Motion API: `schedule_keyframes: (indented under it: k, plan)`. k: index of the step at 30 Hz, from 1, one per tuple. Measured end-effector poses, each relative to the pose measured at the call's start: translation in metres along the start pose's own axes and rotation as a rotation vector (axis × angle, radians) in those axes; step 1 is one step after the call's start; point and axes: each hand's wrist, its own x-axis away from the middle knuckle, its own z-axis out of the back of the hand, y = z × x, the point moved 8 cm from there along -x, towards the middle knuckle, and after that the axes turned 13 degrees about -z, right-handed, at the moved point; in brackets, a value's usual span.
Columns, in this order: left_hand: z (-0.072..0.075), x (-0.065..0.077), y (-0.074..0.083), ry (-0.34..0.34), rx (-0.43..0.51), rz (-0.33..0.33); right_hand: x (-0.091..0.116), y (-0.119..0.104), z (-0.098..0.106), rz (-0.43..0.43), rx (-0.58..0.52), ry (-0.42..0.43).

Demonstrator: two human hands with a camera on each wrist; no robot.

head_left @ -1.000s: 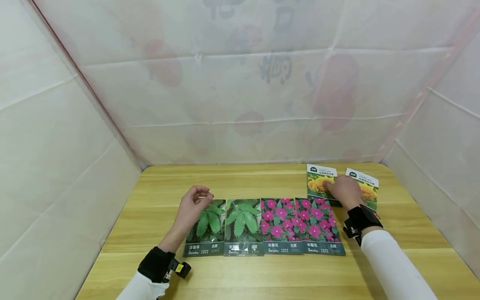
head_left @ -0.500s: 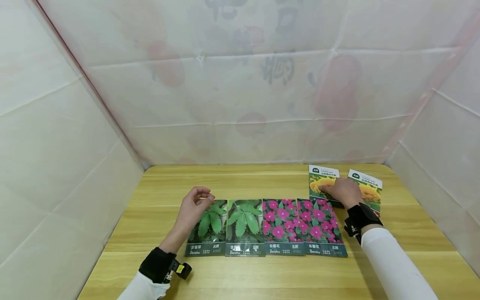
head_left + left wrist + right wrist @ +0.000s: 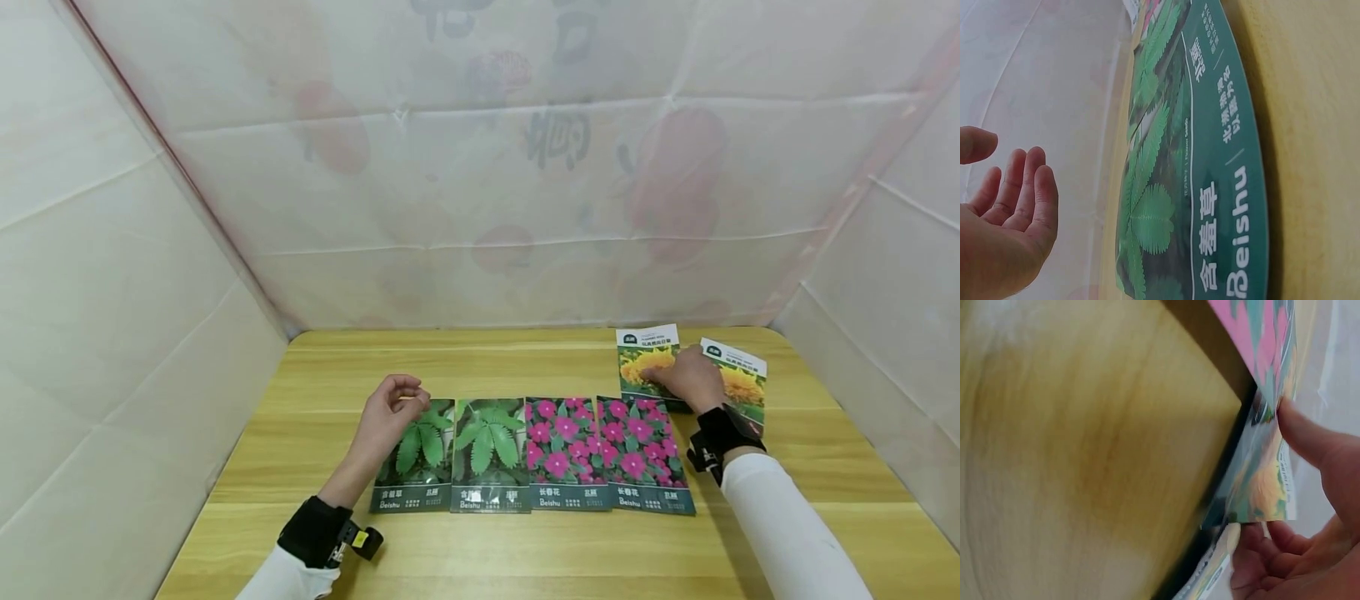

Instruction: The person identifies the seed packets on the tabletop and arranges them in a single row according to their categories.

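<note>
- The left yellow packet [image 3: 637, 364] is seen at the far right part of the table [image 3: 480, 362], just behind the right pink packet [image 3: 639, 446]; its right edge is pinched by the right hand [image 3: 692, 379], with the thumb laid on the printed face
- Since only a narrow strip is gripped and the face looks slick, the packet could be swivelled or let slip
- Its lower edge is overlapped in view by the right pink packet; whether the two are touching cannot be told for certain, but if so, the pink one could be dragged askew by a pull
- The right yellow packet [image 3: 746, 387] is set aslant and partly covered by the same hand and its strap [image 3: 726, 429], so it could be nudged or caught
- The left pink packet [image 3: 562, 446], right green packet [image 3: 489, 450] and left green packet [image 3: 422, 454] are closely lined up; a knock could be passed along the row
- The left hand [image 3: 392, 410] is held beside the row's left end, thumb and fingers apart, nothing gripped; if lowered carelessly, the left green packet could be shifted
- If the yellow packet is pushed too far back, it could be bent against the cloth [image 3: 480, 287]
</note>
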Motion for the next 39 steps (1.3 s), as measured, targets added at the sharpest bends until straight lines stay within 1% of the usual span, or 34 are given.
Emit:
schedule_keyframes:
  k: [4, 6, 8, 11, 13, 15, 18, 22, 25, 29, 32, 34, 36, 39]
  plan:
    - [0.000, 0.001, -0.001, -0.014, 0.001, -0.019, 0.002, 0.000, 0.001, -0.006, -0.023, 0.030]
    - [0.001, 0.000, -0.005, -0.020, -0.007, -0.050, 0.003, -0.001, 0.002, 0.008, -0.030, 0.052]
    - [0.002, -0.001, -0.014, -0.030, -0.009, -0.095, 0.004, -0.002, 0.003, 0.029, -0.029, 0.076]
    - [0.005, -0.004, -0.035, -0.040, -0.018, -0.138, 0.005, -0.002, 0.004, 0.043, -0.036, 0.094]
    - [0.007, -0.005, -0.049, -0.040, -0.002, -0.139, 0.004, 0.000, 0.003, 0.039, -0.063, 0.097]
    - [0.009, -0.007, -0.060, -0.030, 0.012, -0.119, 0.000, 0.006, 0.000, 0.022, -0.099, 0.088]
    - [0.011, -0.008, -0.067, -0.021, 0.031, -0.107, -0.015, 0.021, -0.008, 0.025, -0.146, 0.062]
    - [0.011, -0.009, -0.067, -0.025, 0.026, -0.106, -0.043, 0.047, -0.021, 0.035, -0.172, 0.065]
    - [0.011, -0.009, -0.065, -0.025, 0.024, -0.103, -0.058, 0.062, -0.029, 0.027, -0.236, 0.077]
    - [0.012, -0.009, -0.065, -0.011, 0.032, -0.088, -0.065, 0.068, -0.031, 0.012, -0.344, 0.049]
    - [0.011, -0.009, -0.065, -0.013, 0.032, -0.089, -0.065, 0.070, -0.030, -0.012, -0.390, 0.019]
    - [0.010, -0.008, -0.058, -0.031, 0.020, -0.113, -0.065, 0.070, -0.028, -0.016, -0.417, 0.006]
    - [0.008, -0.006, -0.045, -0.043, 0.020, -0.139, -0.064, 0.070, -0.027, -0.016, -0.437, -0.003]
    - [0.006, -0.003, -0.030, -0.062, 0.014, -0.188, -0.067, 0.074, -0.026, -0.001, -0.441, 0.015]
